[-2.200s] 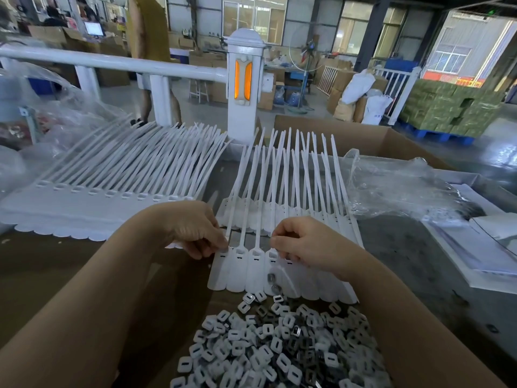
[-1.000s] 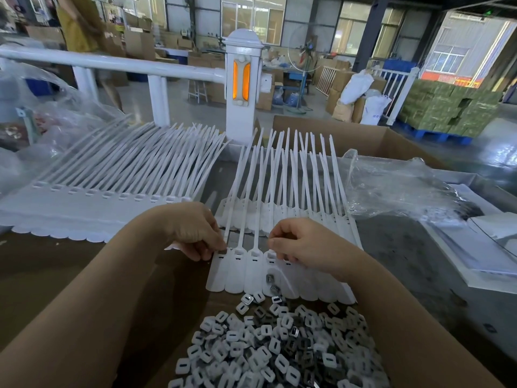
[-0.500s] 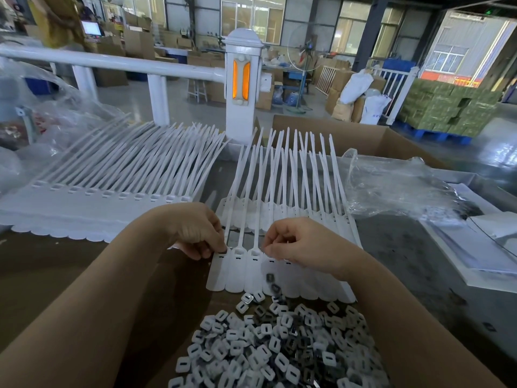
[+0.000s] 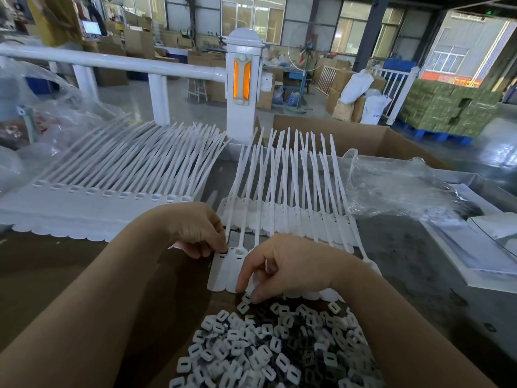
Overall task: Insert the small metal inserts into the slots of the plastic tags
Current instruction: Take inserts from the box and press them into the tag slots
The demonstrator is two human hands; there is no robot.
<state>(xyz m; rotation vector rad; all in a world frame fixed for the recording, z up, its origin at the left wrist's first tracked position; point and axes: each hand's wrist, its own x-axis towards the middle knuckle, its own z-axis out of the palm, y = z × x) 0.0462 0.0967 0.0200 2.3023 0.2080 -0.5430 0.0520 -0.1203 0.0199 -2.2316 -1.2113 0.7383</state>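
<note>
A strip of joined white plastic tags (image 4: 223,271) with long thin tails lies in front of me on the brown table. My left hand (image 4: 195,228) pinches the top of the leftmost tag near its slot. My right hand (image 4: 282,264) reaches down over the strip's lower edge, and its fingertips touch the top of a heap of small metal inserts (image 4: 268,348). Whether the fingers hold an insert is hidden. A second row of tags (image 4: 293,219) lies just behind, partly under the front strip.
A wide sheet of tags (image 4: 92,203) lies at the left. Crumpled clear plastic (image 4: 397,186) and an open cardboard box (image 4: 372,135) are at the right rear. A grey tray with white sheets (image 4: 481,242) sits far right. A white railing post (image 4: 243,88) stands behind.
My right hand has dropped from the tag heads down to the edge of the insert heap. My left hand has stayed on the leftmost tag.
</note>
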